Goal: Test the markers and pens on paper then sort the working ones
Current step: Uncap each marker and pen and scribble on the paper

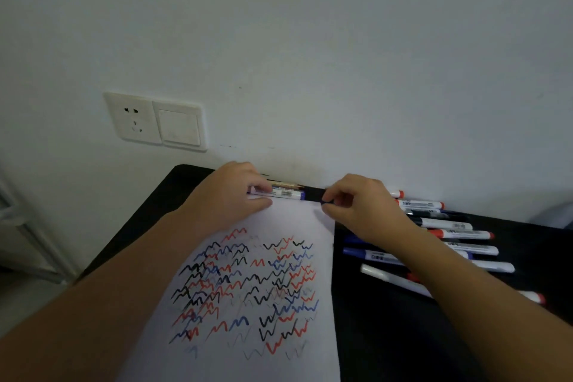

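Scribbled paper (248, 304) lies nearest, its bottom cut off, on the black tabletop (403, 335). At its far edge the left hand (229, 198) pinches a white marker (285, 194) with a blue end; the right hand (359, 205) pinches what looks like its dark cap (327, 202), partly hidden. Loose markers (455, 236) lie right, some under the forearm.

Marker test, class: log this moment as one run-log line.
left hand: grips blue marker | right hand: pinches its blue cap | paper: covered in scribbles | other markers: right of paper
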